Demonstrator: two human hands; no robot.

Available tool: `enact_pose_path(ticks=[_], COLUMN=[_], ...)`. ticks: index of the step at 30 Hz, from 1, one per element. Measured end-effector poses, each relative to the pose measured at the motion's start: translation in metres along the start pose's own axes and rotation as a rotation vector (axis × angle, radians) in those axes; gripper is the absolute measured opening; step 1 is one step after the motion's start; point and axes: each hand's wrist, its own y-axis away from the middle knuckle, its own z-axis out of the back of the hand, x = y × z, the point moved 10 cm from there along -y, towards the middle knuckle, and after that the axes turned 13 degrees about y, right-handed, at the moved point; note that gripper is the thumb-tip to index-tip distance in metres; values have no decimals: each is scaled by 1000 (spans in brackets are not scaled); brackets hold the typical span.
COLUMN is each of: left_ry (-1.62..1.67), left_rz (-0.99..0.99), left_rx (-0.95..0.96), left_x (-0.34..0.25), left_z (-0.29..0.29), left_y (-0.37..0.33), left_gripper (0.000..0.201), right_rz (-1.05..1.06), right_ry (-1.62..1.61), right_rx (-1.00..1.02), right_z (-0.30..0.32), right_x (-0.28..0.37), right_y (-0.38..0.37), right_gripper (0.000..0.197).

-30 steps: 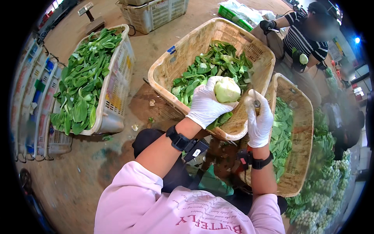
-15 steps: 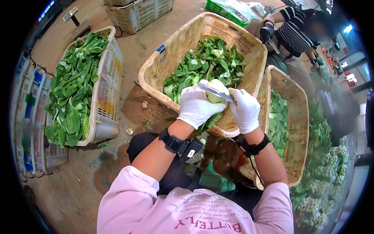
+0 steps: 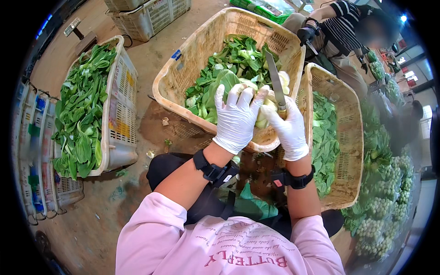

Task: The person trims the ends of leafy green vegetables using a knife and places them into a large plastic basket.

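My left hand (image 3: 237,120), in a white glove, has its fingers spread over the near part of a beige basket (image 3: 161,88). Just beyond its fingertips lie a broad bok choy leaf (image 3: 225,81) and pale stem bases. In my right hand (image 3: 290,133), also gloved in white, a knife (image 3: 275,75) is gripped by its yellowish handle, blade pointing up and away over the basket. A pale green bok choy base (image 3: 262,120) shows between the two hands; whether either hand grips it is partly hidden. Cut bok choy greens (image 3: 206,91) fill the basket's bottom.
On the left stands a crate (image 3: 120,91) heaped with bok choy. Another beige basket (image 3: 353,151) with greens is at right, beside bagged pale vegetables (image 3: 378,197). Across from me, a person (image 3: 341,27) in dark gloves holds a knife. Stacked crates (image 3: 151,20) stand behind.
My left hand has opened from around the bok choy and spread its fingers. The knife has swung from lying across the bok choy to pointing away from me. The view has shifted slightly.
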Motion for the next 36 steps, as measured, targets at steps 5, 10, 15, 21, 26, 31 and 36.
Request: enact_pose_path(ticks=[5,10,15,21,26,31,36], left_ry=[-52,-125,324,1569,2138,2034,1819], left_rz=[-53,-84,230,976,1001,887,882], left_rx=[-26,-181,-171,-110,153,328,500], left_x=[-13,-12,22,77,45,28,26], left_z=[2,7,18,-58,-63,-61,-77], left_y=[6,12,1,32,23,19,32], left_gripper=[60,59,68,57,46,44,46], right_rz=[-259,-390,-492,-466,-349,-280,54], right_ry=[-489,-664,-624,-155,-370,-391,63], right_rx=[-104,-311,-325,-69,-47,117,197], right_z=[-1,4,14,26,29,19,14], right_x=[-15,-24,-59,-128,-62,-25,16], right_y=[17,30,20,16,16,6,-5], right_gripper=[29,20,18,27,23,42,53])
